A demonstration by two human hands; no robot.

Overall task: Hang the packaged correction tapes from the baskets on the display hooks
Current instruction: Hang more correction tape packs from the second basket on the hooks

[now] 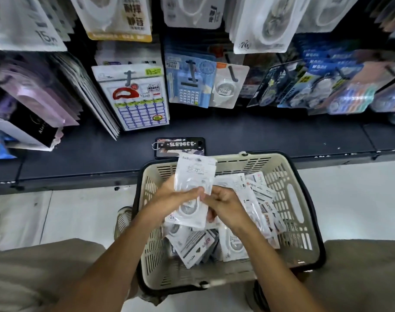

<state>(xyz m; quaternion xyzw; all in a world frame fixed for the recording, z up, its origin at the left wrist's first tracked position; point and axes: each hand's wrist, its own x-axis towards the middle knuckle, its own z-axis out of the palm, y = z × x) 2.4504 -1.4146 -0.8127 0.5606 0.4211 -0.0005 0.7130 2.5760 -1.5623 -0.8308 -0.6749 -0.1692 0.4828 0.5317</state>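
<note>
Gripped between both hands above the slotted beige plastic basket (291,199): white packaged correction tapes (193,190), left hand (169,197) curled round their left edge, right hand (223,204) pinching the right edge

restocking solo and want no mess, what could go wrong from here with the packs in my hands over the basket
1. Both the left hand and right hand grip a stack of correction tape packs; the glossy sleeves could slide apart and drop back into the basket.
2. The phone lies near the shelf ledge's edge, just behind the basket; lifting packs toward the hooks might knock it off.
3. The hooks above look crowded, so forcing more on may dislodge hanging packs.
</note>
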